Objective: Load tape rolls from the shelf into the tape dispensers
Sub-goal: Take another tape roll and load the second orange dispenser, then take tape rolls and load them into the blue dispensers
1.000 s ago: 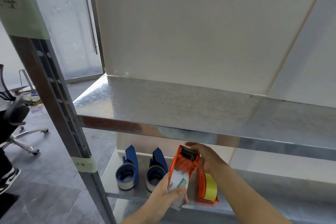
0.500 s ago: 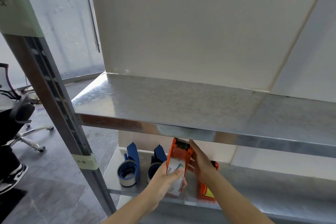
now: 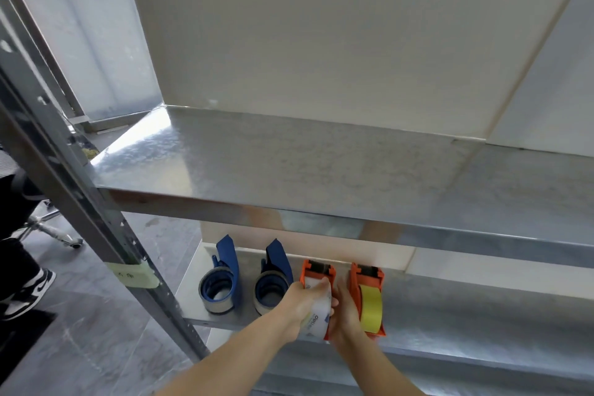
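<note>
On the lower metal shelf [image 3: 466, 315] stands an orange tape dispenser [image 3: 316, 272] holding a clear tape roll with a printed label [image 3: 318, 315]. My left hand [image 3: 303, 305] grips it from the left and my right hand [image 3: 345, 315] holds its right side. It rests on the shelf surface. Right beside it stands a second orange dispenser [image 3: 368, 296] with a yellow roll [image 3: 371, 309]. To the left stand two blue dispensers [image 3: 221, 280] [image 3: 273, 283], each with a grey-edged roll.
A bare upper metal shelf [image 3: 289, 170] juts out above the dispensers. A grey slotted upright post [image 3: 96, 219] with a pale tape tag stands at left. On the floor at far left are an office chair base [image 3: 51, 231] and someone's shoe [image 3: 29, 292].
Both hands have lowered the orange dispenser with the clear roll from a tilted, raised hold down onto the lower shelf, next to the yellow-roll dispenser. The camera has tilted and moved closer.
</note>
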The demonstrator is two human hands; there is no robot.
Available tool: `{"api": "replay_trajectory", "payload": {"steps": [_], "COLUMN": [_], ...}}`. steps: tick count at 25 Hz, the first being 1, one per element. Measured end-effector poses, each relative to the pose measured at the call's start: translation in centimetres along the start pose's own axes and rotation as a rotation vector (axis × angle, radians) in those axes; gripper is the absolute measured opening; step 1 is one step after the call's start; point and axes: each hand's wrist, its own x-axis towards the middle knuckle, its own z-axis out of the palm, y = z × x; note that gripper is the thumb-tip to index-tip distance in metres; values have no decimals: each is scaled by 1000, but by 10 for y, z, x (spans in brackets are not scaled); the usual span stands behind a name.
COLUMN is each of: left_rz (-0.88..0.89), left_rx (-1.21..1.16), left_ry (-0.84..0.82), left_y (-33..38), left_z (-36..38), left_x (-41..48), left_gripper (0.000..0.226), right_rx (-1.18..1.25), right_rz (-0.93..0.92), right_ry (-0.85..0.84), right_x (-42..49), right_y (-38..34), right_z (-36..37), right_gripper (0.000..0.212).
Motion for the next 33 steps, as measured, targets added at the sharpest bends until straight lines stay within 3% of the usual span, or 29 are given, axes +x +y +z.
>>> {"api": "replay_trajectory", "payload": {"steps": [5,12,13,16,19,23,26,29,31,33], "left_rz": [-71,-130,-106,-93,-94,-89,-65,-12,29,28], "left_rx": [104,53,42,73,134,145,92,99,108,140], "left_ry": [134,42,38,27,-6,104,193,318,359,366], "left_y": [-7,-14,-18,-29,-23,-26,-35,-32,-28,-26], "left_z": [19,16,17,14,6,-29,-75,-109,-120,-126], "left_x": [29,59,62,71,56,19,5,0,-5,-6], "left_gripper": [37,37,40,58,66,42,37,25,20,15], "right_rx": [-26,-192,-250,-440,-562,-987,-1459,-1864,-2160,-2247], "right_rz": [29,-118,-143,-191,-368,-738,-990,-919,-835,-771], "right_ry": [123,228,217,127,102,74,-125,-339,-336,-289], "right_x": [-6,-11,-14,-27,-50,-65,-62,-36,-20,-8], "right_y": [-14,-16,-12,-4,-5,-3,10,37,52,60], "right_z": [7,-4,-5,-5,-1,3,36,73,87,91], "right_gripper": [51,40,42,72,55,33,32,36,32,30]}}
